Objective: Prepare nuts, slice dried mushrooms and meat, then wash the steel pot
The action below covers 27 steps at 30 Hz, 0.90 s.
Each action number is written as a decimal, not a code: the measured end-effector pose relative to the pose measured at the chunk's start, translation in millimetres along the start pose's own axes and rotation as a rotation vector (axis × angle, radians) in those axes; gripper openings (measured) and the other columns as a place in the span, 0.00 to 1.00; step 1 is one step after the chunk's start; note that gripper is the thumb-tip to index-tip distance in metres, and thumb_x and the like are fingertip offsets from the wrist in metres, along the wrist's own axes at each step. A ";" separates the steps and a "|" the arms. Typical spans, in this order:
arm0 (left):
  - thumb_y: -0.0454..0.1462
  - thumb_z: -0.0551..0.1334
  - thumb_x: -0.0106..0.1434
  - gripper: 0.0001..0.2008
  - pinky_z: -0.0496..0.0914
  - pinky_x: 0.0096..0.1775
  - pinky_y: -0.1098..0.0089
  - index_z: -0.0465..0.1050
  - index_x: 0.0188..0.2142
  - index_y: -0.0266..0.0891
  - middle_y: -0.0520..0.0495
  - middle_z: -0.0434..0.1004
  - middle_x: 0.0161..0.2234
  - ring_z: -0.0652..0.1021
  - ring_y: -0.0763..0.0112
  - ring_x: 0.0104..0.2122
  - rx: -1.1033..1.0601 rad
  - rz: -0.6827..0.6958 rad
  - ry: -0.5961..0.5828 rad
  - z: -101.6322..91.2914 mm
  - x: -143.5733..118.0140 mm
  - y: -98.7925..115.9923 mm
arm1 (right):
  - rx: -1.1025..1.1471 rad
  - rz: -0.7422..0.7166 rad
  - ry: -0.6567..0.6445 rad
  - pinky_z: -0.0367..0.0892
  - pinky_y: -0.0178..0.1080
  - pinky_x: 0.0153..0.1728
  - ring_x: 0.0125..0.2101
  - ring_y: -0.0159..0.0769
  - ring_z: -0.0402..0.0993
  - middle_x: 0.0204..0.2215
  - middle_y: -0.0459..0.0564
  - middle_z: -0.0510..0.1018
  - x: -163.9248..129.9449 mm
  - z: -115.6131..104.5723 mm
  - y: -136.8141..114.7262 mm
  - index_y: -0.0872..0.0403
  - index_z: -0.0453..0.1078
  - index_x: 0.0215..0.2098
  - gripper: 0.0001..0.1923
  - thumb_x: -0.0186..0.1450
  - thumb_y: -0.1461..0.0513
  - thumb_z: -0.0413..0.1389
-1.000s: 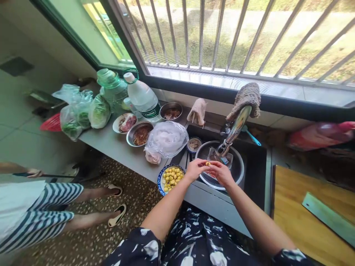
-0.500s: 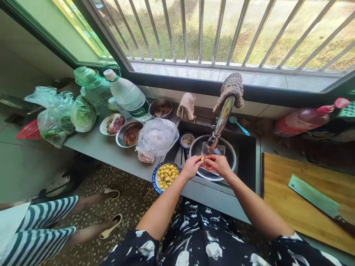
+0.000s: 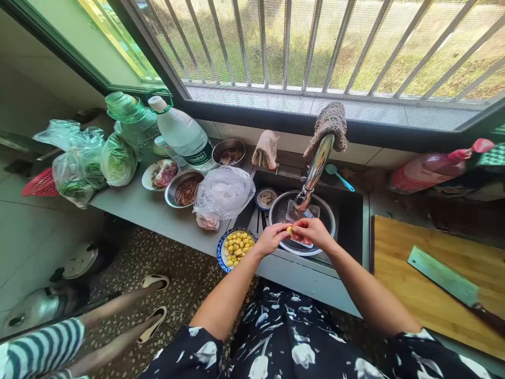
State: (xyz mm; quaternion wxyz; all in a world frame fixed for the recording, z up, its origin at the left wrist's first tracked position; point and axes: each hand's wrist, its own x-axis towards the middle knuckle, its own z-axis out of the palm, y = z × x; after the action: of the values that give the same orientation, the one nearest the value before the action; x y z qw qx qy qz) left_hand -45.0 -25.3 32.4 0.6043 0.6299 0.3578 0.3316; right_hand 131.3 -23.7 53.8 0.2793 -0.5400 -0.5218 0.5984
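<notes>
My left hand point(image 3: 271, 238) and my right hand point(image 3: 313, 232) meet over the front rim of the sink, both pinching one small yellow nut point(image 3: 289, 229) between their fingertips. Under them stands a metal basin point(image 3: 283, 210) in the sink, with something red in it, below the tap point(image 3: 314, 172). Just left of my left hand a blue-rimmed plate point(image 3: 220, 251) holds several of the same yellow nuts point(image 3: 237, 246).
A cleaver point(image 3: 445, 282) lies on the wooden board point(image 3: 418, 302) at right. The counter point(image 3: 142, 205) at left carries a plastic bag point(image 3: 223, 192), metal bowls point(image 3: 185, 190), a water bottle point(image 3: 182, 136) and bagged greens point(image 3: 82, 168). Another person's legs in striped shorts point(image 3: 43, 347) are at lower left.
Both hands keep working the yellow nut over the basin. The view has shifted, bringing the cleaver more into sight. The other person's legs have moved down and left.
</notes>
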 end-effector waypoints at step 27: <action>0.34 0.51 0.61 0.13 0.65 0.42 0.71 0.68 0.43 0.35 0.44 0.72 0.38 0.71 0.70 0.38 0.700 0.174 -0.208 -7.7 3.6 9.3 | -0.345 -0.054 -0.031 0.62 0.29 0.20 0.18 0.29 0.70 0.17 0.46 0.74 -5.0 4.7 5.1 0.56 0.73 0.28 0.12 0.54 0.56 0.53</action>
State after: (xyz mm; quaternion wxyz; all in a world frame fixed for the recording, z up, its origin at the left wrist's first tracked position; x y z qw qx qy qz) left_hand -49.2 -18.4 42.1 0.3552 0.8567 0.3313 0.1737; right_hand 129.3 -31.2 50.3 0.1905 -0.5565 -0.6354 0.5003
